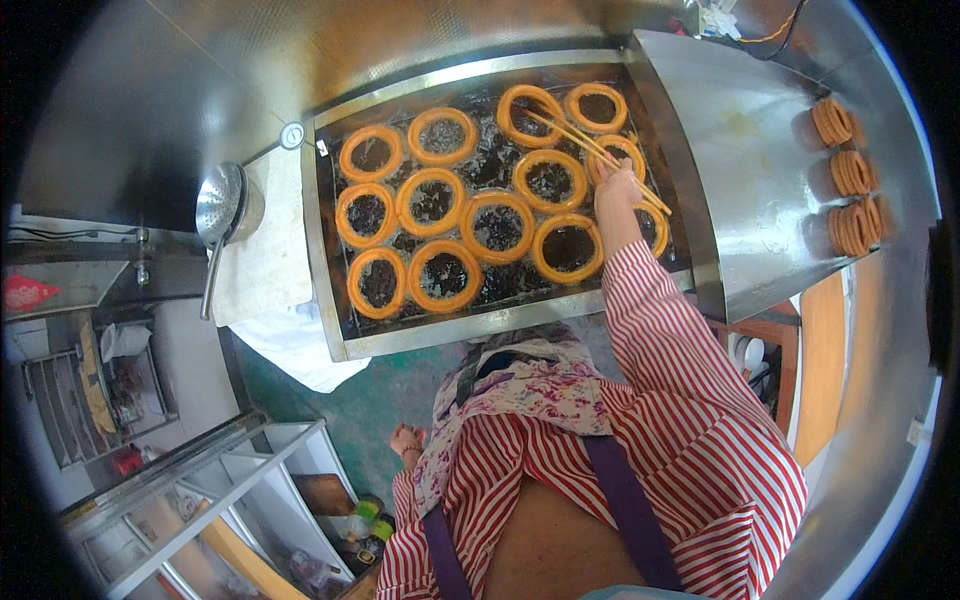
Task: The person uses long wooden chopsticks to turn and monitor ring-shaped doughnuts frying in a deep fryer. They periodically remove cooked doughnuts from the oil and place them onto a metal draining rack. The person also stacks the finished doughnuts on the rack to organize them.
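My right hand (616, 184) grips a pair of long wooden cooking chopsticks (574, 133) over the right part of a rectangular metal fryer (465, 324). The chopstick tips reach into the opening of a fried dough ring (509, 96) near the far edge. Many golden dough rings lie in the dark, bubbling oil (487, 161). My hand and wrist partly cover two of them, the ring beneath the hand (637, 155) and the ring beside the forearm (663, 225). Low at my side hangs my left hand (407, 437), away from the fryer; its fingers are too small to make out.
A steel draining surface (675, 97) adjoins the fryer's right side, with stacked fried rings (851, 174) along its far right. At left are a dial thermometer (292, 135), a perforated skimmer (219, 206) and a white cloth (270, 225). Shelving (247, 480) stands lower left.
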The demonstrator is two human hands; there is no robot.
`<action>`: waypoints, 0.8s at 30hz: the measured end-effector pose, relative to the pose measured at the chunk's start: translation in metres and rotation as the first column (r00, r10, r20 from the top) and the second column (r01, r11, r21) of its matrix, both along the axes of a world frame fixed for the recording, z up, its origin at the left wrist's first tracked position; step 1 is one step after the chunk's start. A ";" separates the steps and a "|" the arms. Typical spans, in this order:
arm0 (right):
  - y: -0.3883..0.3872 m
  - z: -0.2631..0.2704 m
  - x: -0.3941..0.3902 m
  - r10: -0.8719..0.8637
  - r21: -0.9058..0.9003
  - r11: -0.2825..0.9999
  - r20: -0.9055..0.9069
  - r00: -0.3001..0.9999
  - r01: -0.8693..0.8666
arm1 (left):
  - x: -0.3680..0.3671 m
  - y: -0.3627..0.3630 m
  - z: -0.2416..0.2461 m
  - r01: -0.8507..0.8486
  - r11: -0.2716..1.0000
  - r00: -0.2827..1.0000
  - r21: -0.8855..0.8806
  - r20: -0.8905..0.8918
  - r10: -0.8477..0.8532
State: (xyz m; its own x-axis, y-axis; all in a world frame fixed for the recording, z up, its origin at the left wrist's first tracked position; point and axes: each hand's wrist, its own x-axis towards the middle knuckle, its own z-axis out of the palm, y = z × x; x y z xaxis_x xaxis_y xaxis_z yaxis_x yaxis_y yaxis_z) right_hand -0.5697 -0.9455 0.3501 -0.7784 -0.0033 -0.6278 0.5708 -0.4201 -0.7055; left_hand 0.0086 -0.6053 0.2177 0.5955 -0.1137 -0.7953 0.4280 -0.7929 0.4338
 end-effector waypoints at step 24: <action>0.078 0.051 -0.043 -0.087 0.003 0.994 -0.543 0.835 0.105 | 0.015 -0.036 -0.044 0.177 0.982 0.982 -0.066 -0.059 -0.181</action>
